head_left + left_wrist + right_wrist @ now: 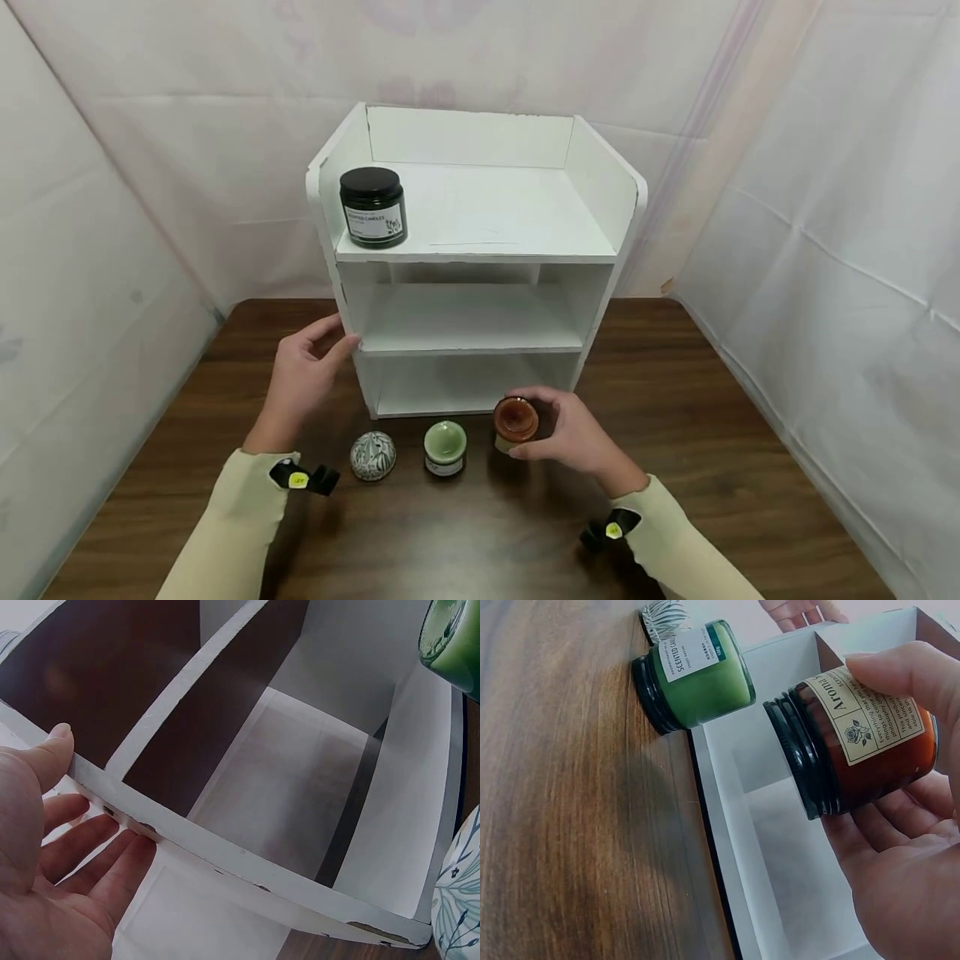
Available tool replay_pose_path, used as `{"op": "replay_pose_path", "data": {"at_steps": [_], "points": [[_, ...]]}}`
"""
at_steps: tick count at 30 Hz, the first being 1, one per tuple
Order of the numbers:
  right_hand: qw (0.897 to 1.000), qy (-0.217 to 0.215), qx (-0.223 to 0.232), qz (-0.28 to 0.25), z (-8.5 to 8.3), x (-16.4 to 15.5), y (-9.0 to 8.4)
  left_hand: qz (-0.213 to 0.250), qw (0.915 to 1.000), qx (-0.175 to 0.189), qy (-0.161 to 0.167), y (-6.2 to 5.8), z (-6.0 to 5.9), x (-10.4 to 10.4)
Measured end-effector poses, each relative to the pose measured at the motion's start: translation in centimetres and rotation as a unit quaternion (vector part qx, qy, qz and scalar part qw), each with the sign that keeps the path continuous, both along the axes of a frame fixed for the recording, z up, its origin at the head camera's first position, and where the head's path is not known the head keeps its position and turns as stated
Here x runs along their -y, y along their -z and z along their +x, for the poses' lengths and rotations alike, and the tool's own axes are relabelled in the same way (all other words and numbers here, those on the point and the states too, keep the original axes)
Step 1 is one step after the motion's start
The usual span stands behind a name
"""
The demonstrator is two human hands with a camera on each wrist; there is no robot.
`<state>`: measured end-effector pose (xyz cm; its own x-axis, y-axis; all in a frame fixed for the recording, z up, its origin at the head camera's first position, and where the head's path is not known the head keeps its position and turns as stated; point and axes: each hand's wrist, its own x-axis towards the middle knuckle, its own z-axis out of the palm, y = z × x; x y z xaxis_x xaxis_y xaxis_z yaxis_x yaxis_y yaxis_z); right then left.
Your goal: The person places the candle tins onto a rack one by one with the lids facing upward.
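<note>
Here the right hand point(573, 433) grips the amber jar point(514, 419) — left hand point(303, 375), fingers straight, touches the shelf point(480, 250).

So there's a shelf unit point(480, 250) sitting at the far middle of the table point(712, 467). One lidded jar point(372, 207) is on its top shelf, left side. Near the unit's front, three small jars in a row: patterned one point(372, 456) left, second jar point(445, 447) middle, third jar point(514, 422) right.
</note>
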<state>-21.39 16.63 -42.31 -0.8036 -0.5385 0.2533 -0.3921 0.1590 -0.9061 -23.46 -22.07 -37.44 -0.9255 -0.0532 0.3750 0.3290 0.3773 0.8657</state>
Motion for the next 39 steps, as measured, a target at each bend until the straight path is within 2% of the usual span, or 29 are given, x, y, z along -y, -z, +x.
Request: {"op": "replay_pose_path", "data": {"at_steps": [6,23,32,39], "points": [[1.0,-0.002,-0.001,-0.007,-0.11,0.04,-0.41,-0.003,1.0,-0.005,-0.008,-0.06,-0.16,-0.03],[1.0,-0.006,-0.012,-0.01,-0.25,0.0,-0.55,-0.001,1.0,-0.008,0.0,-0.03,-0.08,-0.09],[1.0,-0.01,-0.015,-0.011,-0.53,0.13,-0.72,-0.012,0.9998,0.01,-0.011,-0.46,0.12,0.0],[1.0,-0.01,-0.01,-0.014,-0.3,0.17,-0.9,-0.017,0.9997,0.015,-0.009,-0.3,0.08,0.04]]}}
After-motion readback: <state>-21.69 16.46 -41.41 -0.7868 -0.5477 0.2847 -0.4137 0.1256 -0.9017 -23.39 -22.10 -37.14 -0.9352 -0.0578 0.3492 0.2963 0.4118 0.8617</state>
